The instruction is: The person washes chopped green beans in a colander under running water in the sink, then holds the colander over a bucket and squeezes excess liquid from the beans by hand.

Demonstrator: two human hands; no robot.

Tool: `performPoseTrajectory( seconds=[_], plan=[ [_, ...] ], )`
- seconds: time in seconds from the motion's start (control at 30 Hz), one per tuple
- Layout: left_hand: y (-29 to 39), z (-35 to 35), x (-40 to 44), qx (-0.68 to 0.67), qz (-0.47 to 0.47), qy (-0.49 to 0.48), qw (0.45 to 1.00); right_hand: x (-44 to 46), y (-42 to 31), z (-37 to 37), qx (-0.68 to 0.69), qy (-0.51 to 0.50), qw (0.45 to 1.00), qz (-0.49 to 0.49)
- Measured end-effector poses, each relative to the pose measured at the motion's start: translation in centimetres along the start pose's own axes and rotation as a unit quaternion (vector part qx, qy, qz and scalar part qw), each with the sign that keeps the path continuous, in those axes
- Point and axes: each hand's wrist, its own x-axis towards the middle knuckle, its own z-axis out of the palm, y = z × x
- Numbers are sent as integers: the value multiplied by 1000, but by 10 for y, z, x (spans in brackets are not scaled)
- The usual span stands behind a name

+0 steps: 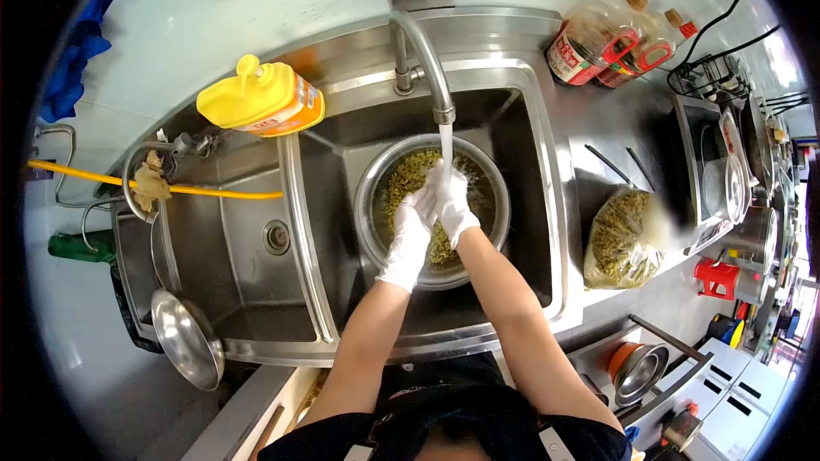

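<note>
Rinsing looks under way, not finished: your left hand (413,237) and right hand (453,200) meet half-curled under the running tap (438,84), any hold unclear, over chopped greens (405,177) in the sink (531,277) bowl (370,235), a filled bag (622,241) beside.

Thin white gloves (400,265) cover the left hand (414,222) and right hand (454,201). The black top (401,427) has short sleeves (589,435) and pale tabs (555,444).

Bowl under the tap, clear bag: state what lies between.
In the head view, basin, sink rim and a strip of counter lie between the bowl and clear bag.
</note>
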Motion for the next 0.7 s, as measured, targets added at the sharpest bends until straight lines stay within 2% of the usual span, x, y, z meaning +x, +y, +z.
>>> performPoseTrajectory(
  seconds=[0.03, 0.07, 0.1, 0.13, 0.17, 0.2, 0.23, 0.27, 0.3, 0.37, 0.4, 0.43, 0.5, 0.53, 0.57, 0.63, 0.7],
  plan=[
    [4, -3, 2, 10, -16, 12, 1000, 4, 4, -4, 120, 10, 991, 63],
    [6, -6, 4, 96, -7, 60, 994, 6, 8, -12, 113, 51, 985, 119],
    [6, -15, 11, 133, 30, 80, 987, 5, 8, -24, 45, 50, 994, 89],
    [1, -41, 34, 261, 135, 112, 949, 6, 9, -39, -119, 64, 991, 14],
    [-2, -66, 51, 380, 236, 140, 883, 9, 12, -57, -279, 74, 955, -62],
    [11, -71, 40, 430, 288, 162, 840, 11, 13, -72, -337, 86, 931, -114],
    [18, -84, 39, 495, 305, 220, 783, 12, 11, -84, -392, 96, 899, -166],
    [25, -97, 37, 553, 312, 281, 720, 14, 8, -93, -461, 61, 875, -136],
    [25, -94, 21, 615, 312, 350, 634, 19, 12, -98, -497, 43, 850, -167],
    [14, -115, 35, 666, 240, 361, 607, 32, 23, -104, -565, 8, 793, -228],
    [12, -117, 33, 670, 161, 326, 647, 38, 25, -105, -571, -37, 796, -198],
    [6, -117, 32, 676, 124, 297, 663, 46, 30, -104, -567, -34, 792, -223],
    [1, -113, 25, 714, 115, 269, 636, 67, 45, -92, -559, -26, 783, -272],
    [1, -118, 31, 720, 121, 270, 627, 80, 55, -81, -580, -36, 771, -260],
    [4, -126, 39, 721, 114, 276, 625, 89, 73, -64, -565, -22, 776, -277],
    [12, -137, 53, 722, 100, 288, 621, 94, 104, -20, -501, -115, 837, -188],
    [14, -132, 57, 710, 81, 290, 637, 48, 88, 20, -689, -168, 691, -139]
  ],
)
